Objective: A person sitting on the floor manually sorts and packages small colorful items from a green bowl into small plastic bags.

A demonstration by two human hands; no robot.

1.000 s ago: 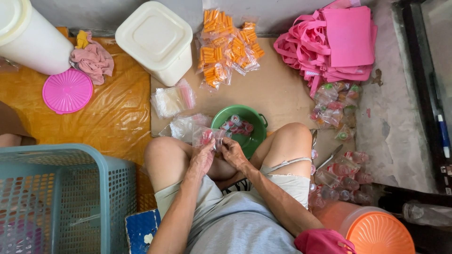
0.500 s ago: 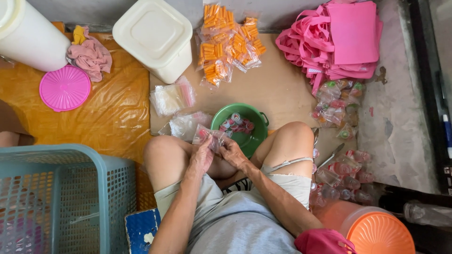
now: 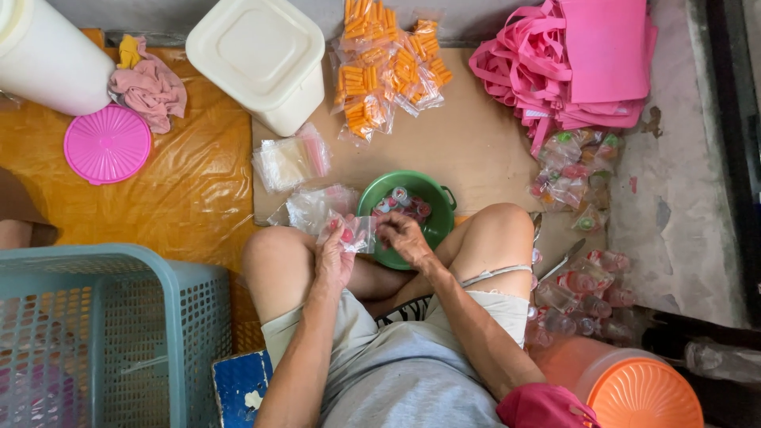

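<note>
Left hand [image 3: 334,257] grips a small clear bag [image 3: 354,235]; right hand [image 3: 403,237] pinches its opening. Green bowl [image 3: 432,208] just beyond still holds loose items; packed bags [image 3: 583,289] lie right.

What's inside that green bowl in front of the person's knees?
The green bowl holds a few small bottles with red and teal caps. The right hand covers its near rim, so whatever lies at the bottom there is hidden.
</note>
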